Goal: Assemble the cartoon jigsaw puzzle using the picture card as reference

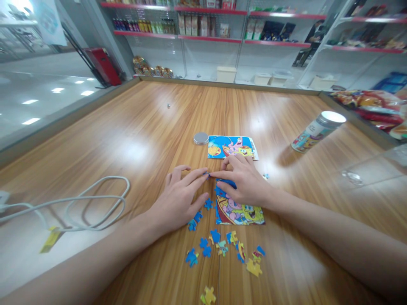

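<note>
A partly joined cartoon jigsaw [240,212] lies on the wooden table [133,135] in front of me. My right hand [243,180] rests flat on its upper part, index finger stretched left. My left hand [179,197] lies beside it, fingers spread, its index fingertip meeting the right one on a small blue piece [206,173] at the jigsaw's top left corner. Several loose blue and yellow pieces [222,248] are scattered just below the hands. A printed reference picture [230,147] lies just beyond the hands.
A round metal lid [201,138] sits left of the picture. A lidded tin [316,130] leans at the right. A white cable [92,203] loops at the left with a yellow tag [49,240]. Snack bags [372,106] and store shelves [210,38] stand behind.
</note>
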`<state>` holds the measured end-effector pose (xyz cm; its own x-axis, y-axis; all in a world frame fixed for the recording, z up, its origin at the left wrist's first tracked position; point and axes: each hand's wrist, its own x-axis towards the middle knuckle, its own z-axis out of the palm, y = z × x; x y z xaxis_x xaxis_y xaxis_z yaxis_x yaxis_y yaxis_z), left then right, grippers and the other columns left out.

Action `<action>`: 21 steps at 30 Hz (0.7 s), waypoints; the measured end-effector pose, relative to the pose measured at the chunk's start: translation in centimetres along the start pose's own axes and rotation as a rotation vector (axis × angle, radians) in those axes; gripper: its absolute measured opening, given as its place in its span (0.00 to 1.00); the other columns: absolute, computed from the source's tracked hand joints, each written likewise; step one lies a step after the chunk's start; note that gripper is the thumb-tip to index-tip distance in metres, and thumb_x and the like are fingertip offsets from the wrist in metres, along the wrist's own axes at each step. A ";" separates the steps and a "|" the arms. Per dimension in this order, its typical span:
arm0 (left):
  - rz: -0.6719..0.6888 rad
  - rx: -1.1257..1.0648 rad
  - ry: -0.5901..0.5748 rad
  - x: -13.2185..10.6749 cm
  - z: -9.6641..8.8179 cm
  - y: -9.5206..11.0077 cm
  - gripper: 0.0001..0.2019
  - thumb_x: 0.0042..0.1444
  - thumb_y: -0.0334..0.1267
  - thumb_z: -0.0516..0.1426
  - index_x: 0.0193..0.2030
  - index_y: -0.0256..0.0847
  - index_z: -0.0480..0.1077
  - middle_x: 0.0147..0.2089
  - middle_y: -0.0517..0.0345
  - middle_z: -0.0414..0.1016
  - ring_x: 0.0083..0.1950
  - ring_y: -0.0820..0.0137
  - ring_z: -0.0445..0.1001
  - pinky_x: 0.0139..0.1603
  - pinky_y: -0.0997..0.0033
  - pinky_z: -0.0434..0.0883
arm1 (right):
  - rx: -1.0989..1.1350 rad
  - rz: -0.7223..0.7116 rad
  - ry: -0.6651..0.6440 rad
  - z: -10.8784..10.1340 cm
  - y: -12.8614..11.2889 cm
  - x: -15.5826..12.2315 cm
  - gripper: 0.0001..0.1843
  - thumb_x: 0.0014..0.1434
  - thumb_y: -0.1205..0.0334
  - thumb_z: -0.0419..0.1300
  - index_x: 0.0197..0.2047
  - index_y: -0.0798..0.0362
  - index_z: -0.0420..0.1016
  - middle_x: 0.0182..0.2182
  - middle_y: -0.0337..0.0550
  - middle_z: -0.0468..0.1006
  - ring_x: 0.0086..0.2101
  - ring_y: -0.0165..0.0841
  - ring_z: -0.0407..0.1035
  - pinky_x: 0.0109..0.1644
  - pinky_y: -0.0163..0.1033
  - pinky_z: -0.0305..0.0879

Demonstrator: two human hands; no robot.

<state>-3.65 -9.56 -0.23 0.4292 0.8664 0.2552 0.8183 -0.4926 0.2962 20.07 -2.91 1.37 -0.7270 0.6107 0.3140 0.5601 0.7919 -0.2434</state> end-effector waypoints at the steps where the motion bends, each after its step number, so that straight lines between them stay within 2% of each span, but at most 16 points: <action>1: 0.007 -0.007 0.005 0.0 0.0 -0.1 0.21 0.66 0.41 0.56 0.65 0.41 0.67 0.68 0.50 0.68 0.66 0.52 0.60 0.66 0.41 0.61 | 0.012 -0.003 0.018 0.0 0.0 0.0 0.15 0.65 0.58 0.60 0.53 0.44 0.81 0.45 0.48 0.72 0.49 0.44 0.63 0.53 0.52 0.54; 5: -0.005 -0.051 0.075 0.1 0.1 -0.5 0.13 0.65 0.40 0.58 0.54 0.45 0.75 0.60 0.54 0.76 0.61 0.56 0.66 0.64 0.45 0.63 | 0.067 0.056 0.125 0.2 0.3 0.0 0.12 0.63 0.65 0.59 0.47 0.49 0.82 0.42 0.47 0.73 0.46 0.42 0.65 0.52 0.51 0.55; 11: -0.212 -0.026 0.214 0.4 0.2 -0.1 0.11 0.60 0.43 0.64 0.47 0.44 0.79 0.49 0.53 0.79 0.52 0.57 0.68 0.55 0.51 0.67 | 0.119 0.088 0.166 0.2 0.0 -0.1 0.10 0.61 0.66 0.59 0.42 0.51 0.82 0.37 0.45 0.73 0.44 0.41 0.67 0.50 0.49 0.55; 15: -0.238 -0.046 0.201 0.5 0.2 0.0 0.07 0.61 0.41 0.63 0.44 0.45 0.80 0.46 0.55 0.78 0.50 0.59 0.68 0.54 0.53 0.67 | 0.125 0.092 0.139 0.2 -0.3 -0.2 0.06 0.58 0.67 0.62 0.37 0.51 0.81 0.35 0.43 0.74 0.43 0.41 0.67 0.50 0.49 0.54; 21: -0.225 -0.123 0.145 0.8 0.4 -0.1 0.07 0.61 0.40 0.63 0.45 0.46 0.79 0.45 0.56 0.77 0.50 0.60 0.67 0.55 0.53 0.65 | 0.155 0.098 0.092 0.5 -0.1 -0.3 0.04 0.59 0.66 0.64 0.37 0.50 0.81 0.36 0.42 0.74 0.43 0.39 0.67 0.51 0.48 0.53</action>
<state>-3.20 -8.76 -0.40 0.1760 0.9385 0.2971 0.8301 -0.3037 0.4677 20.04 -3.16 0.81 -0.6286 0.6879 0.3630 0.5532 0.7234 -0.4130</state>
